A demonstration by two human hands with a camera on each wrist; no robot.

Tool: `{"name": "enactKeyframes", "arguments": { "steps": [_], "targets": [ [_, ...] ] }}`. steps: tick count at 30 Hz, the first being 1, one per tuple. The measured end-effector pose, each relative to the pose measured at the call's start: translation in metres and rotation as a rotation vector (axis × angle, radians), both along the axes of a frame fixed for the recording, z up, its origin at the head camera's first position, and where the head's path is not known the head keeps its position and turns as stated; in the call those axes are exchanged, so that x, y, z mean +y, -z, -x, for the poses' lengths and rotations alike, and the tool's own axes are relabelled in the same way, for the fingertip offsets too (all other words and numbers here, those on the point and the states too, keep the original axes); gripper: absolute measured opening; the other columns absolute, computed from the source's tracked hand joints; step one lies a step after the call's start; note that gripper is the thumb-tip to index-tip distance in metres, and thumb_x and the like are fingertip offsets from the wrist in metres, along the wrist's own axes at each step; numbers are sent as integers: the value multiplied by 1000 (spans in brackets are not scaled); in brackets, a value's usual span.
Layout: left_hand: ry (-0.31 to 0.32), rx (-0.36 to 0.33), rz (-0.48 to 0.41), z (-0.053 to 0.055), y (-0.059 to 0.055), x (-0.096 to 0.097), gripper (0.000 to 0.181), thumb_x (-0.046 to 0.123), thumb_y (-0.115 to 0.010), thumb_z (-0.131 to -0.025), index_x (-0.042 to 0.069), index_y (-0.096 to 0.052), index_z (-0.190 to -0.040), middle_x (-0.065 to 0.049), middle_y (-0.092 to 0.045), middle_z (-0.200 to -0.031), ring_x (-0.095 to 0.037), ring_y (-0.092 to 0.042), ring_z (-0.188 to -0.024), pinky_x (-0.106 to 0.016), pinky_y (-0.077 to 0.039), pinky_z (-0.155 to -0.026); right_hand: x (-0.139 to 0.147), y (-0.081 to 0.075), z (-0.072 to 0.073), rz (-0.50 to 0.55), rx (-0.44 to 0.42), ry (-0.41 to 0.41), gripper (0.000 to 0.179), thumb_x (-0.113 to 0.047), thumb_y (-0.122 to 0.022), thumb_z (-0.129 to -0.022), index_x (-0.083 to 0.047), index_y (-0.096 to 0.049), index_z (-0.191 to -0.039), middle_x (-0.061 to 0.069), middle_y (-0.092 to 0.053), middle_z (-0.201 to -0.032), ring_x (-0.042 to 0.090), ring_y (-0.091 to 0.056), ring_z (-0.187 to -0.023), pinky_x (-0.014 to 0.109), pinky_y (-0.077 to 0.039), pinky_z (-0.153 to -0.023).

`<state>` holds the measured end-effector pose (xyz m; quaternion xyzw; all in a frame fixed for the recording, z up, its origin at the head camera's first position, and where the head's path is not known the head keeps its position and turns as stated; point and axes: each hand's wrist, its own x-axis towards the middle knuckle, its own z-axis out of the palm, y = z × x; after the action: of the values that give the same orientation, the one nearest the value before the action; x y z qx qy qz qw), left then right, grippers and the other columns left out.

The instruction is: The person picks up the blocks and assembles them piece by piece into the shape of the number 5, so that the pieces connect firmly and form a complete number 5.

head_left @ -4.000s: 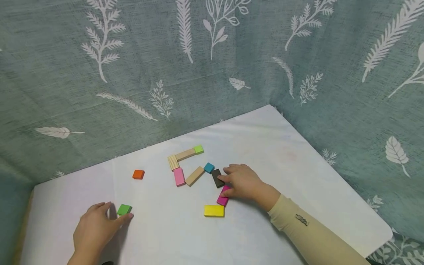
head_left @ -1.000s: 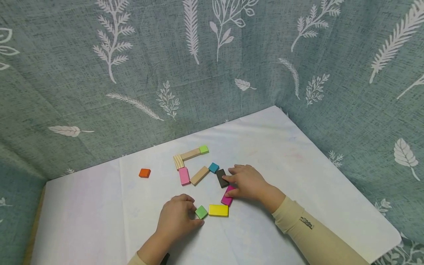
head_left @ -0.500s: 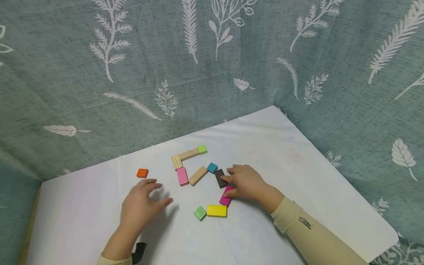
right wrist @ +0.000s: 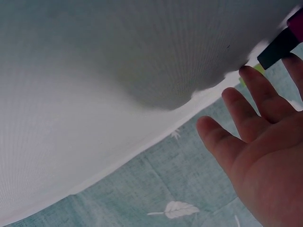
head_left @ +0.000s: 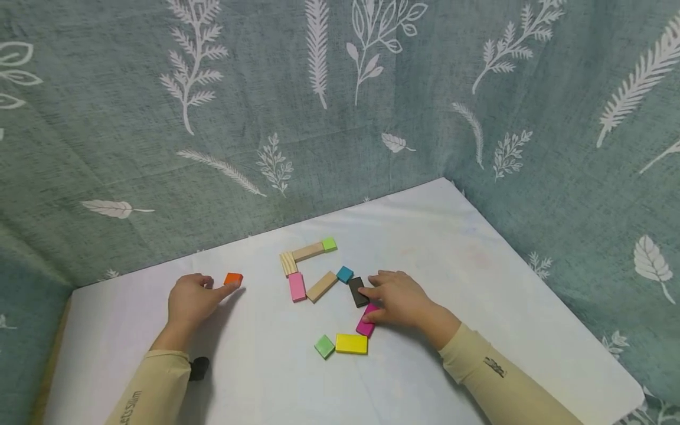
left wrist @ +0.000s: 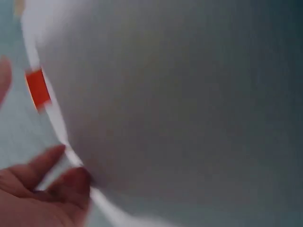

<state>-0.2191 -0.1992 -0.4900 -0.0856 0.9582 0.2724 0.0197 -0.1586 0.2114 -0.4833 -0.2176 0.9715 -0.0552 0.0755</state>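
My left hand (head_left: 192, 298) is beside a small orange block (head_left: 232, 278), its thumb overlapping the block's front edge in the head view. In the left wrist view the orange block (left wrist: 38, 89) shows between spread, unclosed fingers. Farther right, my right hand (head_left: 398, 298) rests with a fingertip on a black block (head_left: 356, 290) and the thumb on a magenta block (head_left: 365, 326). Its other fingers lie loosely extended in the right wrist view. A yellow block (head_left: 352, 344) lies just below the magenta one, with a green block (head_left: 324, 347) at its left end.
A blue block (head_left: 345, 274) and a plain wooden block (head_left: 321, 287) lead left to a pink block (head_left: 297, 287). Behind it are a striped block (head_left: 288, 264), another wooden block (head_left: 308, 252) and a lime block (head_left: 329, 244). Patterned curtain (head_left: 239, 118) borders the white table (head_left: 478, 330).
My left hand carried the green block right to the yellow block's end, let it go, then moved back left to the orange block. My right hand stays on the black and magenta blocks.
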Motion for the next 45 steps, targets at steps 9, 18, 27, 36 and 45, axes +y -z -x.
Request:
{"name": "enactKeyframes", "arguments": {
  "steps": [9,18,27,36,45],
  "targets": [
    [-1,-19,303,8,-9,36,53,54,-65,-78,2,-58,-71,-11,-56,-69,-24,-52,-55,-32,-37,-42,3,-3,-3,-5,22,8,62,-56,-70,-76,-31,-57,-131,4,-55,-137,29,-46,-130,50,-35,-107],
    [-6,16,-72,-10,-3,21,52,46,-73,-79,6,-68,-110,-12,-70,-101,-22,-60,-84,-26,-45,-59,-3,-1,-4,6,2,-13,62,-56,-69,-77,-30,-56,-132,5,-54,-137,29,-45,-131,51,-35,-107],
    [82,-67,-254,-31,-3,33,54,49,-78,-71,12,-69,-109,-7,-70,-103,-19,-61,-90,-26,-49,-66,-3,-1,-4,7,1,7,63,-57,-70,-76,-31,-56,-132,3,-55,-136,27,-45,-131,48,-35,-108],
    [334,19,-119,-58,2,72,30,36,-86,-64,24,-74,-89,6,-69,-92,-11,-64,-82,-30,-53,-72,-3,-2,-3,1,-9,17,64,-57,-70,-76,-32,-55,-133,3,-55,-137,27,-45,-131,48,-34,-109],
    [483,54,92,-73,4,102,32,31,-86,-64,22,-73,-91,12,-67,-92,-10,-61,-92,-36,-50,-88,-3,2,-2,1,-8,13,66,-58,-69,-76,-31,-53,-135,3,-54,-138,27,-44,-132,48,-34,-109]
  ]
}}
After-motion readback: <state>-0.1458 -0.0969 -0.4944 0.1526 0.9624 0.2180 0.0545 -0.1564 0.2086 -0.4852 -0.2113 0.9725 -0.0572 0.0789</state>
